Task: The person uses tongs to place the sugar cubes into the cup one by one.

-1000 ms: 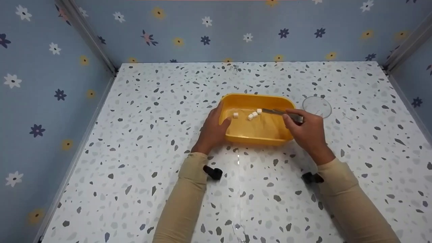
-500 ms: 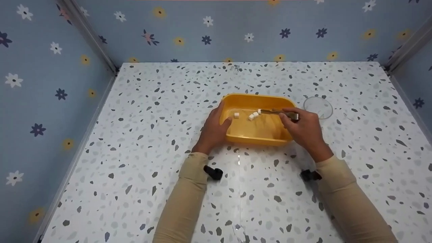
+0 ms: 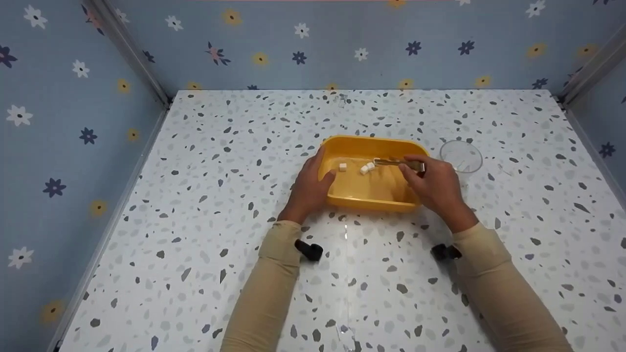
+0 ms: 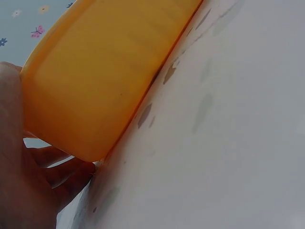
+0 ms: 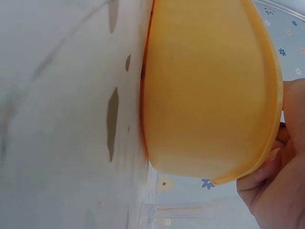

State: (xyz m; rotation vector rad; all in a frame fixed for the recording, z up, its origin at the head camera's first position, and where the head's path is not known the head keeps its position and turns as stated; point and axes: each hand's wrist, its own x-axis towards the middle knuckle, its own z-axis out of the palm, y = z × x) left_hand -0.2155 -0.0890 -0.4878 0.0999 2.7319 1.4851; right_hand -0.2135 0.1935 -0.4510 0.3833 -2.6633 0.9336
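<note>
My left hand grips the left end of a yellow plastic tub, its thumb over the rim and its fingers along the outer wall. In the left wrist view those fingers bend round the tub's lower corner. My right hand holds metal tweezers over the tub's right side, pinched between thumb and fingers. At the tweezers' tips is a small white cube, partly covered by them. Two more white cubes lie together just left of it. Another white cube sits apart, near my left thumb.
A clear round dish stands to the right of the tub, behind my right hand. The speckled white table meets flowered blue walls at the back and sides. Black wrist cameras hang by both sleeves.
My right hand and the tweezers have moved left, bringing the tips from beside the white cube onto it. The left hand and tub stay put.
</note>
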